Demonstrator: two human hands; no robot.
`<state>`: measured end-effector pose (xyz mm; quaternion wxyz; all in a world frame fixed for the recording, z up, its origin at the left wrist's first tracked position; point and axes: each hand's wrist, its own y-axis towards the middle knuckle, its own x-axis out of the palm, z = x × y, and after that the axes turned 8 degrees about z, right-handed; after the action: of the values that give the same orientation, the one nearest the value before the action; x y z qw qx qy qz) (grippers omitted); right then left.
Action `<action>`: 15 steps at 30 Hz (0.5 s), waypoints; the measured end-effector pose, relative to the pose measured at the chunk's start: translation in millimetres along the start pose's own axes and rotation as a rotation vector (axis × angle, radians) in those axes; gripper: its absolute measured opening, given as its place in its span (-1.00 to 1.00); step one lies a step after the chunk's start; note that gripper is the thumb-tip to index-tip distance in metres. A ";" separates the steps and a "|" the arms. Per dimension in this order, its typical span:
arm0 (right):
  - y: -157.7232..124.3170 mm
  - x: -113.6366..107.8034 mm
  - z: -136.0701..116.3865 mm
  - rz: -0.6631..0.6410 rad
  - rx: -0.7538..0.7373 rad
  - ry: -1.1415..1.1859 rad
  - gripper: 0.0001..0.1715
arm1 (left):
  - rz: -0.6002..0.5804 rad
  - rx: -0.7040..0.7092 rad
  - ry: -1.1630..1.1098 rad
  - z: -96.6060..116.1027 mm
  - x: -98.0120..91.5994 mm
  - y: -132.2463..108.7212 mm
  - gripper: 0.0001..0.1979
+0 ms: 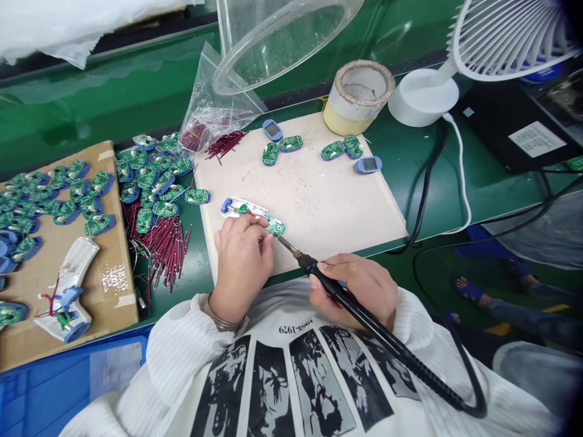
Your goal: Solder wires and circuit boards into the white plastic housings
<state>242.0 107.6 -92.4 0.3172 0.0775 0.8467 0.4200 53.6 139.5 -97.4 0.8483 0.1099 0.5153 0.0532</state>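
My right hand (359, 288) is wrapped round the black handle of a soldering iron (328, 280). Its metal tip points up and left to the edge of a small green circuit board (276, 225). My left hand (243, 255) is closed at the near side of that board and a white plastic housing (248, 206), steadying them on the paper. The housing has a blue end and coloured wires inside. What the left fingertips pinch, perhaps a wire, is partly hidden. Whether the iron's tip touches the board I cannot tell.
Green boards in blue shells (155, 173) pile up left, beside dark red wires (168, 249) and a plastic bag (204, 121). A cardboard sheet (109, 255) carries more boards and a white housing (75, 273). A tape roll (359, 97), white fan (423, 97) and clear duct (282, 48) stand behind.
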 end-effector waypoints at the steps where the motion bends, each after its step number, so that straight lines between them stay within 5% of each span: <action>1: -0.3 -0.3 -0.1 -0.012 -0.003 -0.005 -0.82 | 0.003 0.004 -0.001 -0.2 0.1 -0.1 -0.88; 15: 2.1 -6.5 -1.5 -0.030 -0.074 -0.033 -0.82 | 0.019 0.011 0.007 -0.6 1.0 -0.5 -0.90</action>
<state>245.9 105.3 -87.1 0.3399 0.0600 0.8264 0.4450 53.4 139.3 -98.7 0.8453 0.1193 0.5175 0.0586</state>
